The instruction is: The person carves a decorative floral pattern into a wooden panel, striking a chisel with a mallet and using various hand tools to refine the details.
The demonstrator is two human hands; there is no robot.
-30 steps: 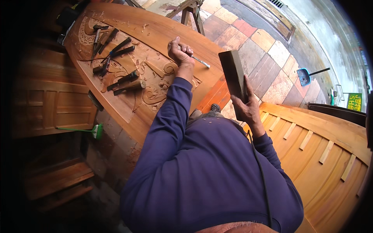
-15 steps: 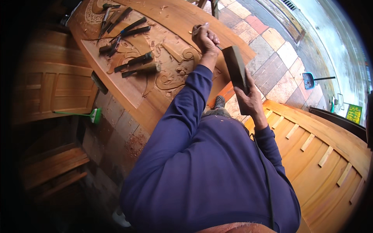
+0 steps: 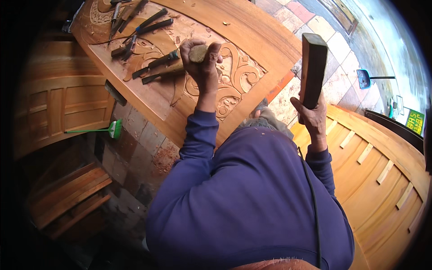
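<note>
My left hand point(image 3: 203, 67) is closed around a tool handle, its pale round end point(image 3: 197, 53) facing up; the blade is hidden. It is over a carved wooden panel point(image 3: 240, 72) with scrollwork and loose shavings. My right hand point(image 3: 315, 114) grips a long dark wooden block point(image 3: 312, 67), held upright beside the panel's right edge. Several chisels lie on the carving, among them dark-handled ones point(image 3: 152, 18) toward the back and one with a green band point(image 3: 159, 62) just left of my left hand.
A panelled door point(image 3: 58, 112) is at left, with a green broom point(image 3: 114, 129) and stacked boards point(image 3: 67, 193) below it. A slatted wooden panel point(image 3: 382, 193) is at right. Behind are a tiled floor point(image 3: 335, 45), a dustpan point(image 3: 363, 78) and a yellow-green sign point(image 3: 414, 121).
My left hand has shifted back left over the carving, and the handle's round end now shows. My right hand has moved right, raising the block clear of the left hand.
</note>
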